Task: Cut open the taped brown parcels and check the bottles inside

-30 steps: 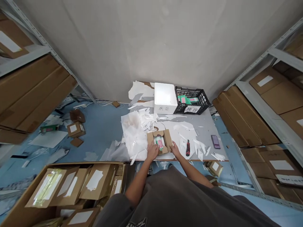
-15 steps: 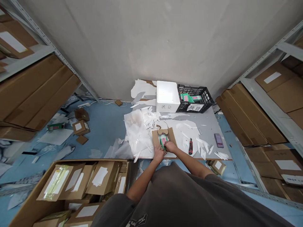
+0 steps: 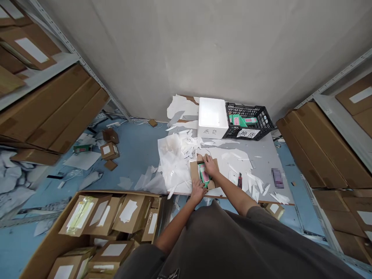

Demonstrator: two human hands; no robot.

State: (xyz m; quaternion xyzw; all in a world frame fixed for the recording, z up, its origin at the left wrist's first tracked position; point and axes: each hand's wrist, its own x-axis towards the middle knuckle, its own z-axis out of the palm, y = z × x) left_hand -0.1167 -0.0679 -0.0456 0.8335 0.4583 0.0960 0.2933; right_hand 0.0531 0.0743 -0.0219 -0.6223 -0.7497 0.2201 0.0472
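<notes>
One green-and-pink package [image 3: 204, 176] is set in an open carton [image 3: 194, 170] near the front edge of the table [image 3: 264, 152], flanked by left hand [image 3: 198, 190] and right hand [image 3: 212, 166], whose grip cannot be told. Bare tabletop is seen rightward; the black crate [image 3: 233, 133] is labelled 换货.

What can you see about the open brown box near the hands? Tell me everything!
The brown box looks like cardboard. Its flaps are open, showing a green-and-pink pack inside. It sits near the front edge of the grey table. The left hand is at its near end, the right hand towards its far end; their grip is unclear.
</notes>
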